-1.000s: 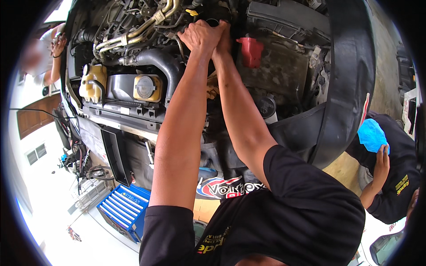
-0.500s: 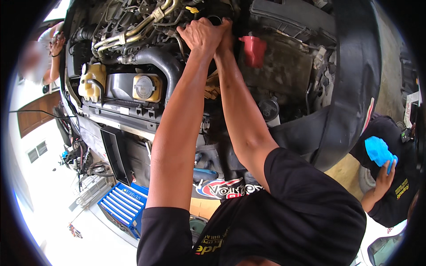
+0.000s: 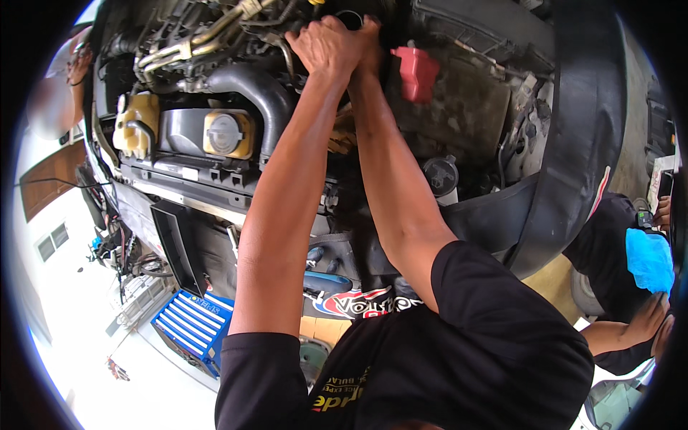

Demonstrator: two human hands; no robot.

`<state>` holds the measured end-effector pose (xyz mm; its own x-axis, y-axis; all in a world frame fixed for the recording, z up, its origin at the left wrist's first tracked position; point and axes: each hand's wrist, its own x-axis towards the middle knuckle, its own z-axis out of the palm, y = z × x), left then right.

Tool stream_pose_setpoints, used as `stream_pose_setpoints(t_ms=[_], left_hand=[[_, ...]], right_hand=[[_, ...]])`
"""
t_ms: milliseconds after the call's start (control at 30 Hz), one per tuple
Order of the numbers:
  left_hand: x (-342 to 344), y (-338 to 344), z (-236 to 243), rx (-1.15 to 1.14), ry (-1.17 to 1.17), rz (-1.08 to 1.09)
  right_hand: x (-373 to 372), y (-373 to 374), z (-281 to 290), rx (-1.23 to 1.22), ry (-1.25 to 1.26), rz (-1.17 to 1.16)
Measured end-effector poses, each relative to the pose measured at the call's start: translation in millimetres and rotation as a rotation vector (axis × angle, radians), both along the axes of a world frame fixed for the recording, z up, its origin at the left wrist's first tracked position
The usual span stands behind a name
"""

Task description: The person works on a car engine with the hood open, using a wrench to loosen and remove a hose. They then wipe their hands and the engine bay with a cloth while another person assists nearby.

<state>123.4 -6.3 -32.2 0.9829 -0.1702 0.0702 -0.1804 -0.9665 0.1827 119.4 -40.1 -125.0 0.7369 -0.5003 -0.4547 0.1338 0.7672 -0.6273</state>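
"Entry one?"
"Bare left hand (image 3: 325,47), fingers curled, close beside the bare right hand (image 3: 368,46); whether either is clamped on anything, I can't make out."
"Nearest piece?"
"Round dark tube mouth with a shiny rim (image 3: 350,19), upper edge, just beyond and between both hands."
"Alongside?"
"Red tapered plastic container (image 3: 417,74), right; thick curved black hose (image 3: 252,89), left."

Shirt (image 3: 494,351): black cloth — short-sleeved, softly creased, filling the near side.
Left sleeve (image 3: 258,380): black, loose, with a nearly straight hem above the elbow.
Right sleeve (image 3: 469,279): black too, its hem curving around the upper arm.
Print (image 3: 344,393): yellow lettering toward the shirt's left — smaller rows beyond larger letters, only partly showing.
Arms (image 3: 276,229): bare below both hems.
Far end: left hand (image 3: 326,49) and right hand (image 3: 368,46), bare.
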Motion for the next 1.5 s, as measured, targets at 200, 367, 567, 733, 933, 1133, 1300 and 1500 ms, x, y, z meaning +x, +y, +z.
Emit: stream_pose_setpoints(t_ms=[200,367,567,733,933,1133,1300,1500], left_hand=[[-2.0,0.1,8.0,0.104,0.012,-0.04],[3.4,-9.2,17.5,0.09,0.058,-0.018],[6.5,-13.1,20.9,0.11,0.155,-0.008],[0.7,-22.5,2.8,0.026,0.032,-0.009],[7.0,-15.3,-14.2,0.004,-0.044,0.023],[6.5,-17.9,-4.2,-0.041,0.031,0.006],[16.3,-14.1,-0.5,0.081,0.066,-0.092],[4.6,-23.6,-4.0,0.047,-0.027,-0.049]], right_hand=[[4.2,-2.5,-9.9,0.168,-0.09,-0.016],[4.9,-13.8,-9.2,0.012,-0.103,0.013],[11.5,-36.4,-3.7,0.044,-0.017,0.182],[25.9,-46.6,-53.9,0.182,-0.283,0.256],[26.4,-32.5,-55.8,0.227,-0.313,0.275],[26.4,-34.4,-56.8,0.224,-0.302,0.237],[32.0,-23.4,-56.3,0.233,-0.307,0.234],[40.8,-32.3,-58.7,0.212,-0.353,0.178]])
